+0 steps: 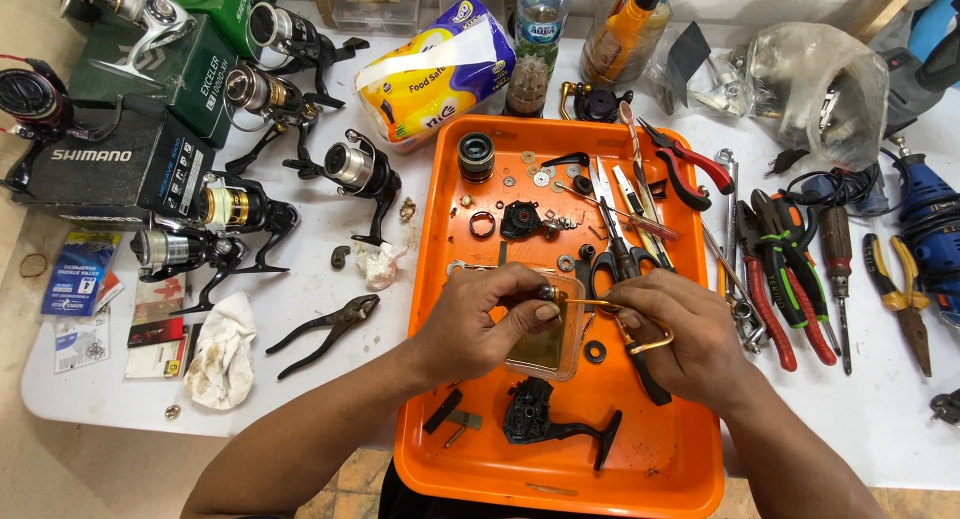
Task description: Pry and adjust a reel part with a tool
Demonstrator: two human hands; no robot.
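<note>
You are working at a white worktop [330,309] crowded with gear: fishing reels [360,169] lying along its left side, pliers and screwdrivers [790,279] spreading toward its right edge, a packet of tissues [435,74] sitting at the far edge. The orange tray [560,479] is sitting at the near edge, in front of you, carrying scissors [615,249], a black reel body [545,419] near its front rim, a spool [476,157] at its far left corner, and scattered washers.

Over the tray's middle, just above a small clear tub [545,344], your left hand [480,329] is pinching the dark roller end of a gold bail wire [600,309] between thumb and fingertips, while your right hand [680,339] is gripping the wire's curved loop. You seem to be working on the roller fitting, though the small parts are too tiny to be sure. The next move is probably asking for a steady right-hand hold and fine left fingertip work, keeping any loose piece over the tub.
</note>
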